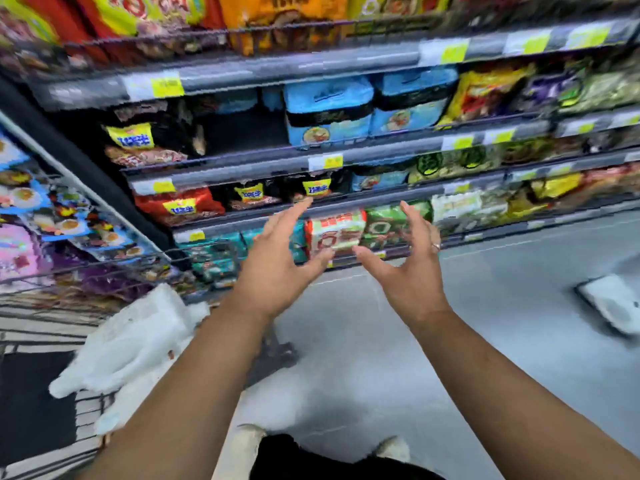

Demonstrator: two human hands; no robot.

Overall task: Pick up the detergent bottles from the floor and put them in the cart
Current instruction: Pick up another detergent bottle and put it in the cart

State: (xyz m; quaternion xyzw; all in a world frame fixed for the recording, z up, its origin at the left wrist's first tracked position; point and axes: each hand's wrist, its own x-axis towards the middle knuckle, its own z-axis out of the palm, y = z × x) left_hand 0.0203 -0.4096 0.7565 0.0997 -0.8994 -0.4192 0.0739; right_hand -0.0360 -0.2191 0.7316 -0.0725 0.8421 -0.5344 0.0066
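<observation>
Now both empty: left hand (277, 268), right hand (408, 271), fingers spread.

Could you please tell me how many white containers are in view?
2. One white container is at the view's lower left; another white container lies on the floor at the right edge. Both are blurred; more may be hidden.

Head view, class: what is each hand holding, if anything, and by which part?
Nothing. The left hand and the right hand are both empty, fingers spread in the air.
</observation>
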